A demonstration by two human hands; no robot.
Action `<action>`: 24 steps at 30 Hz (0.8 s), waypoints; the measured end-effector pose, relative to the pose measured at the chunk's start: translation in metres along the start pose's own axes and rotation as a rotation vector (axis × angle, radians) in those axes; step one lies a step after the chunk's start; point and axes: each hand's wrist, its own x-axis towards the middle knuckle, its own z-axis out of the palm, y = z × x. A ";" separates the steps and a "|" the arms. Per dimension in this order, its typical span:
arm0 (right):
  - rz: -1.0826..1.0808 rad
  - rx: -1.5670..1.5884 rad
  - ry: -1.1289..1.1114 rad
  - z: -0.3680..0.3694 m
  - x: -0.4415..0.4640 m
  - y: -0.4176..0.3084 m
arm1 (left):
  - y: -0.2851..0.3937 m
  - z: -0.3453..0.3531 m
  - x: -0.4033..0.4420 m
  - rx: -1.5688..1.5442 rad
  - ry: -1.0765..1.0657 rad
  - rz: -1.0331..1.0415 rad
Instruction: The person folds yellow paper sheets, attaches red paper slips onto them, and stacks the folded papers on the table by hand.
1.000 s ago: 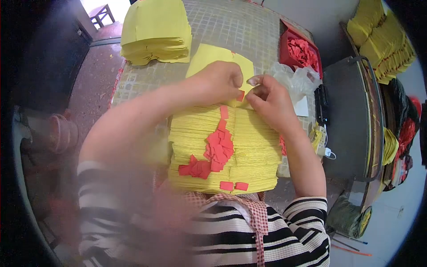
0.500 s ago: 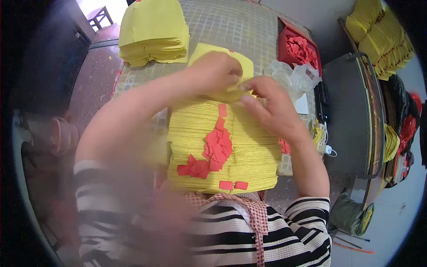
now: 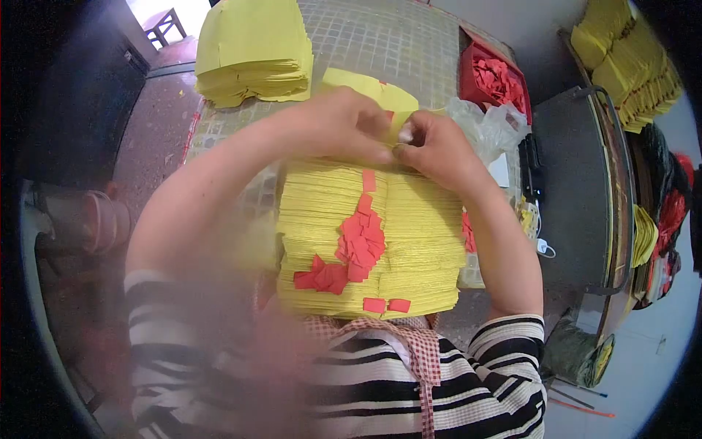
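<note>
Rows of yellow paper sheets (image 3: 424,227) are packed in front of my body, with a pile of red paper pieces (image 3: 361,241) lying on them. Behind their far edge lies a yellow sheet (image 3: 358,77). My left hand (image 3: 347,124) is over that sheet, fingers bent and thumb stretched toward the right hand. My right hand (image 3: 431,143) is beside it, thumb and index finger pinched near the yellow paper edge. A bit of red shows between the hands. What either pinch holds is hidden by the fingers.
A stack of yellow paper (image 3: 252,55) stands at the back left of the tiled table (image 3: 365,36). At the back right are a red box (image 3: 475,91) of red pieces and a clear plastic bag (image 3: 486,128). A grey panel (image 3: 574,190) stands at the right.
Half a second ago yellow paper was blurred between my hands; now they are slightly farther apart at the fingertips. The red pile has stayed in place.
</note>
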 end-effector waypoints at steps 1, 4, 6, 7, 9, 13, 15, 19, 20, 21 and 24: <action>0.000 -0.001 -0.002 0.001 -0.001 0.000 | -0.001 -0.004 0.000 0.136 -0.103 -0.053; -0.031 0.032 0.021 0.001 -0.011 -0.001 | -0.013 -0.005 0.004 0.017 -0.118 -0.216; -0.058 0.146 -0.073 -0.006 -0.019 -0.007 | -0.006 -0.007 0.005 0.038 -0.116 -0.229; -0.057 0.145 -0.076 -0.008 -0.020 -0.012 | -0.003 -0.007 0.006 0.062 -0.116 -0.242; 0.079 0.158 -0.084 -0.012 -0.021 -0.020 | 0.000 -0.001 0.008 0.110 -0.116 -0.142; 0.088 0.176 -0.048 -0.008 -0.018 -0.013 | 0.001 0.009 0.006 0.049 -0.145 0.061; 0.067 0.106 0.041 -0.002 -0.022 -0.012 | -0.001 0.011 0.005 0.042 -0.157 0.060; -0.442 -0.384 0.360 0.016 -0.041 -0.014 | -0.005 0.010 0.005 -0.029 -0.168 0.033; -0.441 -0.385 0.360 0.019 -0.046 -0.015 | -0.006 0.010 0.005 -0.029 -0.168 0.033; -0.551 -0.420 0.386 0.022 -0.049 -0.016 | -0.009 0.011 0.006 -0.021 -0.158 0.021; -0.664 -0.490 0.382 0.027 -0.066 -0.025 | -0.008 0.011 0.005 -0.005 -0.146 0.012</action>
